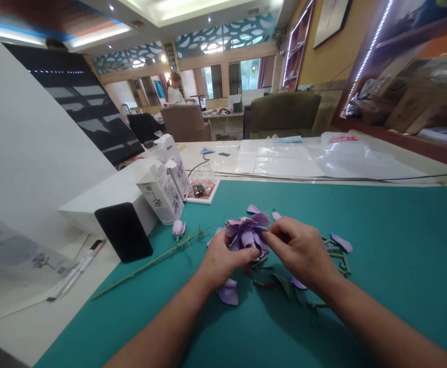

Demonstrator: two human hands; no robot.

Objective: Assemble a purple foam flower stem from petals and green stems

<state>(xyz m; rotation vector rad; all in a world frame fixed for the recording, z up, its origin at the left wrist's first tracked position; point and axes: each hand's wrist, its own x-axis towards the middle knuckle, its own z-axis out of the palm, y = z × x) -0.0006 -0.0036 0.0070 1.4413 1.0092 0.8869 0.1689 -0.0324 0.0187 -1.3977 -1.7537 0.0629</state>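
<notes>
Lilac petals of an artificial flower head [245,232] are bunched between your hands, in the middle of the teal mat [380,230]. Your left hand [223,259] is narrowly closed, its fingers curled against the near side of the bloom. Your right hand [299,250] is also narrow, with its thumb and forefinger pinched at the bloom's right edge. From this angle, you can't quite tell whether the bloom rests on the mat or is held just above it.

Let your left hand stay the steady cradle, and do the fine work with the right. Pinch low, near the base of a petal, because gripping the thin tip invites creases and tears. Keep your wrists low and your movements small, so the surrounding layers don't shift.

A loose lilac petal [228,294] lies just below your left hand, and another [341,242] lies beyond your right, beside a scatter of small green pieces [334,253]. Take care not to crush them with your wrists. To the left, a long green stem with a pale bud [178,228] lies clear of your hands. Farther left stand printed flower-kit boxes [161,191] and a black phone [124,231], both well out of your working space.
</notes>
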